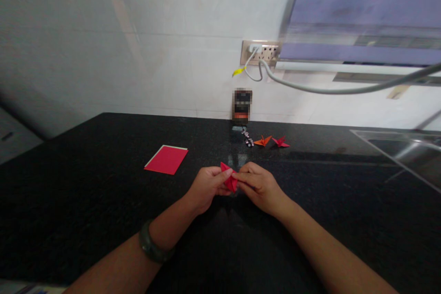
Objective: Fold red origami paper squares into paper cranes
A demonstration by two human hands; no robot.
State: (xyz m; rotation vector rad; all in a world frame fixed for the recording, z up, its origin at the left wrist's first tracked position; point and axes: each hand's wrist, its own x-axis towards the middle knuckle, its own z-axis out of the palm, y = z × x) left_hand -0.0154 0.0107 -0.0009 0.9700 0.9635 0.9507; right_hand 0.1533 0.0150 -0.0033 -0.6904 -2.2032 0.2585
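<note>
Between my two hands is a small piece of folded red origami paper, held just above the dark counter. My left hand pinches it from the left, thumb on top and fingers beneath. From the right, my right hand grips its edge with thumb and index finger. Beyond the hands sit an orange paper crane and a red paper crane, side by side. A stack of red square paper lies to the left, with a pale edge showing.
The black counter runs back to a pale wall. A phone-like object, blurred out, leans there with a beaded strap before it. A sink is at the right. A grey cable hangs from the wall socket.
</note>
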